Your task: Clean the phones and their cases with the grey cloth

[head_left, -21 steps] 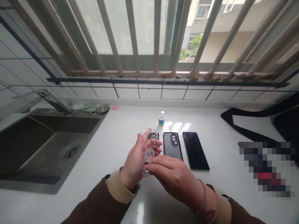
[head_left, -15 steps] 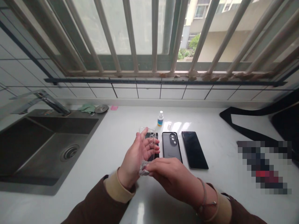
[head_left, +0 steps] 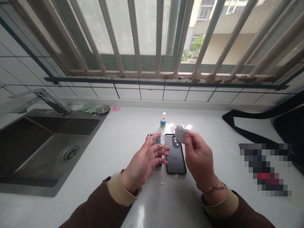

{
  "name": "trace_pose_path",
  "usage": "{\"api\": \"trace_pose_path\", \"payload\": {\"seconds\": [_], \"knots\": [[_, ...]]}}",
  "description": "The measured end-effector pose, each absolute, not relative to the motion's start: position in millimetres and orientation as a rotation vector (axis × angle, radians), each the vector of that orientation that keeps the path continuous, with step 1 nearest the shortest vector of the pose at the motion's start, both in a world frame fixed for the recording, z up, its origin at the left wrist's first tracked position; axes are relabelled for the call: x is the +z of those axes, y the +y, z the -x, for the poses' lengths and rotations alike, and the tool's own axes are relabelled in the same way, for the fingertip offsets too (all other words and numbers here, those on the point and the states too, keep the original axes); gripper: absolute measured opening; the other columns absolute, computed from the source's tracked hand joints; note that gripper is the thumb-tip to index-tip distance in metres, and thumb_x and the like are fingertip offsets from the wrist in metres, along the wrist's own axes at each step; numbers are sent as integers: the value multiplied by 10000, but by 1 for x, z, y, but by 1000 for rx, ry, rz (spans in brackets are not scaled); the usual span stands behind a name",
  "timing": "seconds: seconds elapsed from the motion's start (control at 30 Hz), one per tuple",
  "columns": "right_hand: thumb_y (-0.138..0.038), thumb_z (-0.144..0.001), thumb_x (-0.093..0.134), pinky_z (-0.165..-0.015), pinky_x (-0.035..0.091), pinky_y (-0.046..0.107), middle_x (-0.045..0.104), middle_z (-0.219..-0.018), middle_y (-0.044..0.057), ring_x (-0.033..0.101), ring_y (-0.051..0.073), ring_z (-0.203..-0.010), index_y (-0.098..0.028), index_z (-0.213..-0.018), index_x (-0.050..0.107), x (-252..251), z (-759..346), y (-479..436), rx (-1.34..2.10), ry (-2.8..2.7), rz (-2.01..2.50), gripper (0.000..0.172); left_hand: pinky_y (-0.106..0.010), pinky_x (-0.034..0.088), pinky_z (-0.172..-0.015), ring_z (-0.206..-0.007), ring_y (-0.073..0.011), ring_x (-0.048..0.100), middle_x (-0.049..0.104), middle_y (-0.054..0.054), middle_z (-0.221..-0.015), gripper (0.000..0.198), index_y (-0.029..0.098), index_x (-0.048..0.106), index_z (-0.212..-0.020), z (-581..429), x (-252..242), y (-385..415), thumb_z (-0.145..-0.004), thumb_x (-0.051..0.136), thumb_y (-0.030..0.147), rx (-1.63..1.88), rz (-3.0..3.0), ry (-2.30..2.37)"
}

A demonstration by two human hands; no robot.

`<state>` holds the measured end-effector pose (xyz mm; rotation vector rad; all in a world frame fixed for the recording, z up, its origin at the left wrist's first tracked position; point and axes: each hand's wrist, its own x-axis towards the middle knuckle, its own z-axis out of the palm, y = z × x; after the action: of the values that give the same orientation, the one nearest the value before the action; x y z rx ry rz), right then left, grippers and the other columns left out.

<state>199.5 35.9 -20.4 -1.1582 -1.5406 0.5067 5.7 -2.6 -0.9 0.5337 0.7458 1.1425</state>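
My left hand [head_left: 143, 161], fingers spread, holds a transparent phone case [head_left: 163, 177] upright, its edge running past the fingertips. Pinched between the thumb and fingers of my right hand [head_left: 200, 156] is a crumpled grey wipe [head_left: 180, 133], raised to the right of the case. Behind the left fingers lies a dark, phone-shaped thing [head_left: 155, 140], mostly covered. A black-rimmed phone case [head_left: 176, 160] with camera cut-outs lies on the counter between my hands. The black phone to its right is hidden behind my right hand.
A small white bottle [head_left: 162, 121] stands at the back of the counter [head_left: 114, 136]. To the left is a sink [head_left: 49, 158] with a faucet [head_left: 53, 103], a green cloth [head_left: 88, 109] and a metal drain lid [head_left: 103, 109]. A black strap [head_left: 247, 126] lies at the right.
My right hand has moved up and to the right with the wipe, away from the lower end of the clear case. My left hand has shifted slightly right, still holding the case.
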Motion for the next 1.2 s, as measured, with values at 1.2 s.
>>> {"api": "trace_pose_path", "payload": {"seconds": [1.2], "knots": [[-3, -1067, 488, -1192, 592, 522, 727, -1464, 183, 661, 297, -1431, -83, -1393, 684, -17, -185, 25, 70, -2306, 724, 389, -349, 581, -775, -996, -243, 696, 727, -160, -1301, 552, 208, 651, -1397, -11, -12, -4, -1062, 574, 640, 1189, -688, 812]]}}
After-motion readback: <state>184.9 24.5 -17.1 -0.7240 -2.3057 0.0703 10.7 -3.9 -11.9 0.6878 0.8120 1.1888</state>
